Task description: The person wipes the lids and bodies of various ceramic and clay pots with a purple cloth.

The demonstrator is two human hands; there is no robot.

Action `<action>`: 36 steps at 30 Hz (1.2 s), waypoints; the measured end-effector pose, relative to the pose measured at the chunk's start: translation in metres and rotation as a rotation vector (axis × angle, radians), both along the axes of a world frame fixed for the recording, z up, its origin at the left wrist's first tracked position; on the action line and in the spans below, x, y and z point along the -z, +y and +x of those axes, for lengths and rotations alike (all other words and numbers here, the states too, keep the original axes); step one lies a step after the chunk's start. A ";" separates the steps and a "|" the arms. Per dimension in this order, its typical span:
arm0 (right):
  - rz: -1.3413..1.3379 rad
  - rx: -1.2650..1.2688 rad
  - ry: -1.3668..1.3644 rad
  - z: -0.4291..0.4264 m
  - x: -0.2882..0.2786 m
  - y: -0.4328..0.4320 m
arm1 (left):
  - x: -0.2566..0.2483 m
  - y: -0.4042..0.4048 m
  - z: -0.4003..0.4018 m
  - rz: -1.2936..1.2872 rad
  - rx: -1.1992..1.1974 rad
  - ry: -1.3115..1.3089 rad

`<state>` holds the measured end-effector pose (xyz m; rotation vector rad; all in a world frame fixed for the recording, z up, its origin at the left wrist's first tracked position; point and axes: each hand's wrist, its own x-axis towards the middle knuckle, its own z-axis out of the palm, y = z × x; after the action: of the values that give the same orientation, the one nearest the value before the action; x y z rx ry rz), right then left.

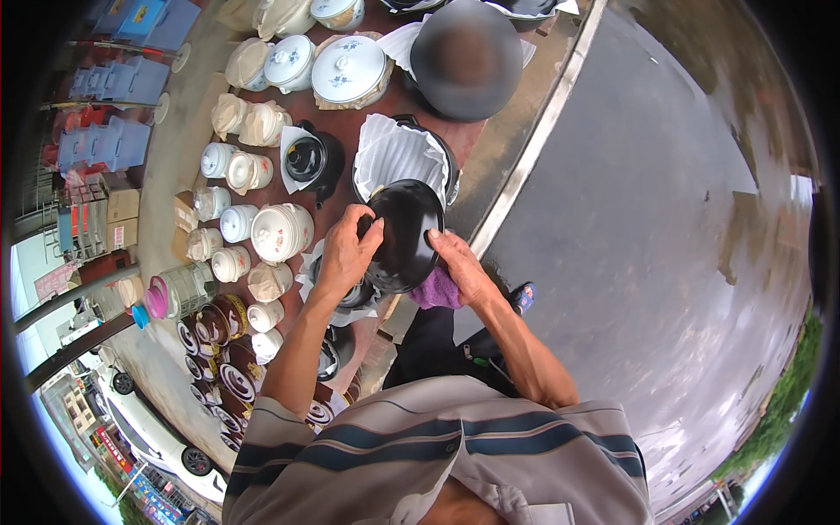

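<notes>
A glossy black pot lid (405, 239) is held tilted between both hands. My left hand (351, 246) grips it at its left side, thumb and fingers pinched on a dark part there. With the thumb on its right edge, my right hand (459, 262) steadies the lid and also holds a purple cloth (436, 289), which hangs below the lid. Just beyond stands a black pot (451, 172) lined with white foam wrapping (400, 154). Under the lid and left forearm, another dark vessel in white wrapping is partly hidden.
White lidded ceramic pots (282, 233), a black spouted pot (325, 161) and brown jars (213, 325) crowd the red display surface. A large dark round lid (466, 59) lies farther off. A pale kerb strip (538, 131) borders wet pavement (623, 230) at right.
</notes>
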<state>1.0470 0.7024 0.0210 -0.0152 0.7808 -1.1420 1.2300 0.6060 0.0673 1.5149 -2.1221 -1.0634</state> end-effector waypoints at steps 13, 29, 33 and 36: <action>0.267 -0.253 0.530 0.004 0.116 0.010 | 0.060 -0.081 -0.033 -0.345 0.364 -0.343; 0.245 -0.177 0.412 0.014 0.129 -0.004 | 0.101 -0.096 -0.047 -0.316 0.383 -0.305; 0.249 -0.161 0.405 0.012 0.130 -0.001 | 0.108 -0.093 -0.048 -0.297 0.380 -0.311; 0.251 -0.160 0.404 0.012 0.129 0.000 | 0.114 -0.091 -0.047 -0.285 0.373 -0.300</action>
<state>1.0590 0.7027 -0.1078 -0.0995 1.2555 -0.8921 1.1826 0.5154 -0.0467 1.2350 -2.7046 -0.6236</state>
